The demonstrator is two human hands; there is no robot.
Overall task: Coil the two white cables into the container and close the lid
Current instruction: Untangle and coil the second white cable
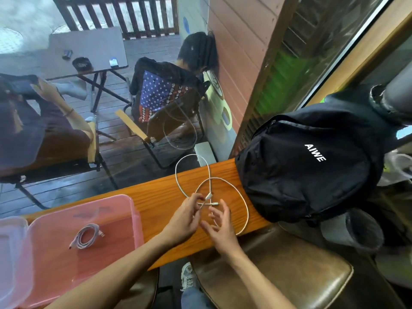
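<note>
At the far left a clear lid [10, 259] lies open, joined to a pink container [124, 205] that sits on the left end of a wooden counter [156, 192]. Inside the container, on its floor near the middle, rests the first white cable [88, 236], already wound into a small tight bundle with its plug ends poking out. Nothing else seems to be in there.

Moving right, the person's left hand [185, 219] reaches over the counter, thumb and forefinger pinched on one end of the second white cable [245, 210], close to where its plugs cross. Just beside it the right hand [219, 226] hovers with fingers spread and loose, gripping nothing, though whether a fingertip brushes the cord is hard to tell at this blur. The cable sprawls in two wide loops, one running up toward the window glass, the other curving right and down to the counter's front edge.

To coil it well, the left hand should likely keep the pinched end fixed while the right hand draws the slack in even, small loops, matching the bundle already stored, so it fits beside that one and the lid can shut flat.

Farthest right, a black backpack [307, 166] stands on the counter, touching the larger loop; the cord could snag on it when pulled
</note>
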